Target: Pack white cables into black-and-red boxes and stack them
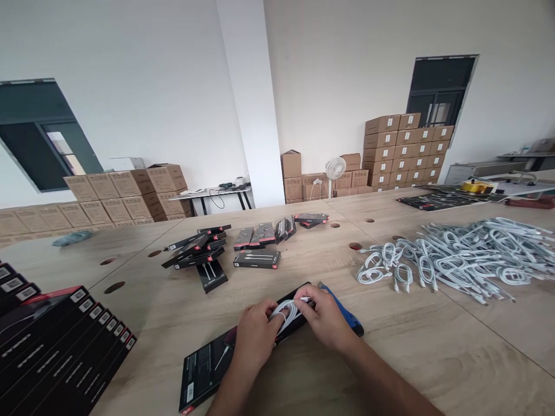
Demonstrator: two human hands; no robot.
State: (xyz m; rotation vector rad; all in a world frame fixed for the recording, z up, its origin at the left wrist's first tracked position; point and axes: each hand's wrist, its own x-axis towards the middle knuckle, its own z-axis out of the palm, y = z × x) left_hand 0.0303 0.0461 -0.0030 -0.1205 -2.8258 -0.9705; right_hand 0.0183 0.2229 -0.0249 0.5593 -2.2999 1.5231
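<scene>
A coiled white cable [286, 315] lies over a long black box [203, 370] on the wooden table. My left hand [256, 329] is closed on the left side of the coil, its thumb on the loops. At the right side, my right hand [321, 312] pinches the cable near its connector end. The box extends beneath both hands, and its lower left end shows a printed cable picture. Just beyond my right hand rests a blue and black tool [347, 313], partly covered by the hand.
Many coiled white cables [468, 260] are piled at the right. Small black boxes [257, 259] lie scattered ahead, others [195, 248] heaped left of them. Stacked black boxes [65, 346] fill the near left. Round holes [115, 287] mark the table [403, 352]. Cartons [407, 150] stand behind.
</scene>
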